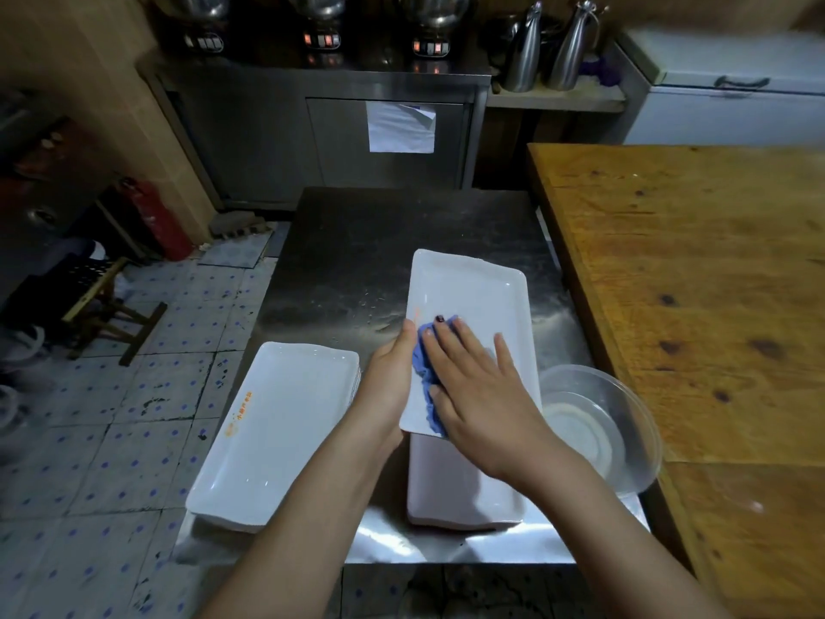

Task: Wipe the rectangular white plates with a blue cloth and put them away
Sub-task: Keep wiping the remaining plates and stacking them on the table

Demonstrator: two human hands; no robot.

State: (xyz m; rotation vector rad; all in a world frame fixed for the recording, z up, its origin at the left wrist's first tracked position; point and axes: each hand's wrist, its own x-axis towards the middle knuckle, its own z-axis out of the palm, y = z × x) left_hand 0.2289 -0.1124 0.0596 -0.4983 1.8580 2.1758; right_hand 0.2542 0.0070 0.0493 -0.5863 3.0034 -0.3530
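— Where's the plate you're working on?
— In my left grip (393, 364). It holds the rectangular white plate (473, 288) by the left long edge, thumb over the rim. The plate seems raised off the steel counter (348, 261), with its near short end over the stack of plates (460, 484) straight in front of me.

— And the other one?
— My right grip (482, 395) lies flat with the fingers spread. It closes on nothing and just pins the blue cloth (426, 368) against the plate's near half.

— Which way does the plate run?
— Its long axis points away from me. The bare far half is straight ahead of the cloth, so I reckon the next stroke pushes forward along that line.

— Then where does it go?
— A second stack (277, 422), orange print showing, sits to the left, just beside my left wrist. My left grip is nearer and already has the plate, so I'd carry it that way. I can't tell which pile is the finished one, though.

— Anything in the way?
— Only the clear plastic bowl (598, 422) of water, close by the plate's right edge, on the far side from that move.
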